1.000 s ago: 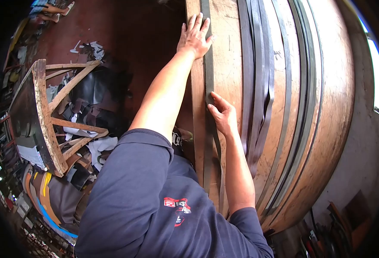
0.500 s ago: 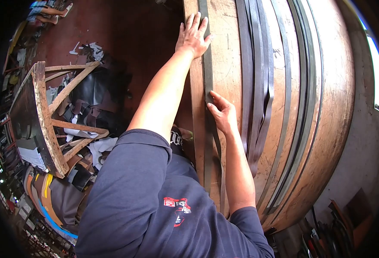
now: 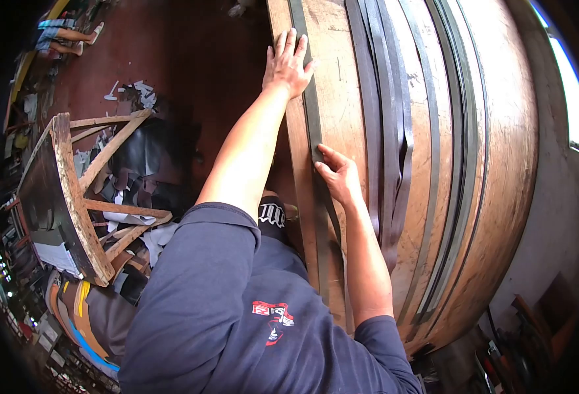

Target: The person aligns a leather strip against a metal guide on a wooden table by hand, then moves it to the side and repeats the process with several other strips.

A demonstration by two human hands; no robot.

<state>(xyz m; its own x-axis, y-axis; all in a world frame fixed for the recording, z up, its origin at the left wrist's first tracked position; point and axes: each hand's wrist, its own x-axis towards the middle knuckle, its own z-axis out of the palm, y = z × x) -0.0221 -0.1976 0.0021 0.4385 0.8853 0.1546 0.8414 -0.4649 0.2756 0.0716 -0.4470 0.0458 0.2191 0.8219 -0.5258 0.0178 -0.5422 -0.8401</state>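
A long dark strip (image 3: 310,108), which looks like leather, lies lengthwise along the left edge of the wooden table (image 3: 337,79). My left hand (image 3: 288,69) rests flat across its far part, fingers stretched out and thumb to the right. Closer to my body, the thumb and forefinger of my right hand (image 3: 342,178) pinch the strip's right edge. Below that hand, part of a dark strip hangs slightly apart from the tabletop. To the right, a bunch of loose dark strips (image 3: 389,131) lies lengthwise, with wavy edges.
More strips (image 3: 460,131) run along the table's right half. On the left, a tilted wooden frame (image 3: 72,190) stands by scraps (image 3: 132,197) on the floor. Another person's legs (image 3: 72,36) show at top left. A wall (image 3: 532,230) borders the right side.
The view has shifted slightly, so the table appears further left and the wooden frame lower. Both hands keep nearly the same pose on the strip.
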